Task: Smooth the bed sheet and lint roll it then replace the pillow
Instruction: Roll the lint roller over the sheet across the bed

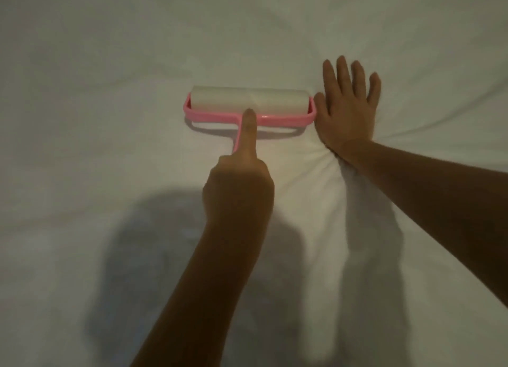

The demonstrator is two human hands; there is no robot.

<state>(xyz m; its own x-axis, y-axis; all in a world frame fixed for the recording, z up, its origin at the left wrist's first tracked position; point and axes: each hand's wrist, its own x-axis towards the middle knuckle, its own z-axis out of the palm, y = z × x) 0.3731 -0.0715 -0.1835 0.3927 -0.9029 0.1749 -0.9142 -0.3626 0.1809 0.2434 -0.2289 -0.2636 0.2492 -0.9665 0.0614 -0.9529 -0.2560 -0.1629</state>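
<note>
Roller [251,101] sits on the sheet [110,50], drum running left to right, handle pointing at the person. Left hand [239,185] grips the handle, forefinger straight along it. Right hand [346,110] lies flat, fingers spread, just beside the drum's right end.

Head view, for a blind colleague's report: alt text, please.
The left hand grips a pink lint roller on the white bed sheet, index finger along its handle. The right hand lies flat on the sheet beside it.
</note>
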